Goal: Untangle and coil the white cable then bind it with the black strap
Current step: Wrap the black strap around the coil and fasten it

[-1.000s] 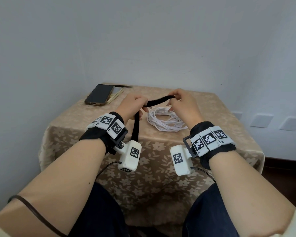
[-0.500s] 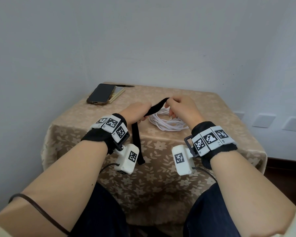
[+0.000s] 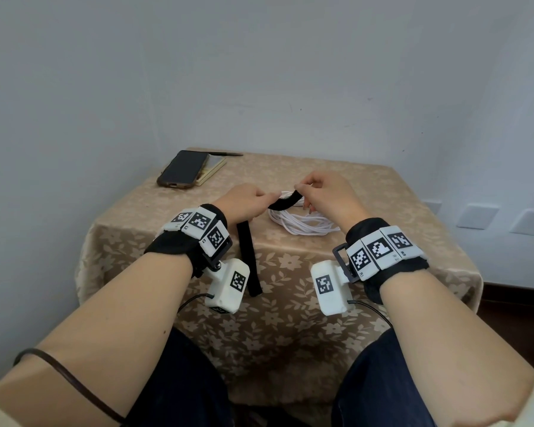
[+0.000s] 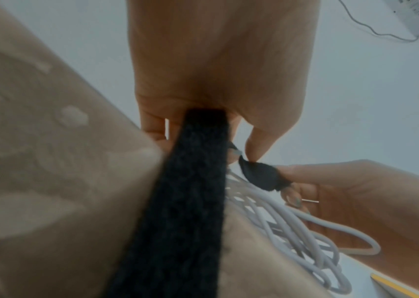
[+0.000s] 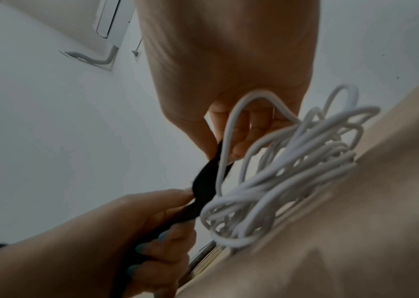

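Note:
The white cable (image 3: pixel 302 222) lies in a loose coil on the floral tablecloth (image 3: pixel 290 272), also plain in the right wrist view (image 5: pixel 292 171) and left wrist view (image 4: pixel 292 225). The black strap (image 3: pixel 285 203) stretches between both hands just above the coil's far-left edge. My left hand (image 3: pixel 247 200) grips the strap, whose long tail (image 3: pixel 248 260) hangs toward the table's front edge and fills the left wrist view (image 4: pixel 185 201). My right hand (image 3: pixel 324 192) pinches the strap's other end (image 5: pixel 208 175) between thumb and fingers.
A dark phone (image 3: pixel 184 168) lies on a yellow notepad (image 3: pixel 211 169) with a pen (image 3: pixel 225 154) at the table's back left corner. Walls close the table in behind and on the left. Wall sockets (image 3: pixel 477 215) sit low on the right.
Both hands have lowered toward the coil and come closer together, so the strap now sags over the cable's edge. The hanging tail has dropped further down the table front.

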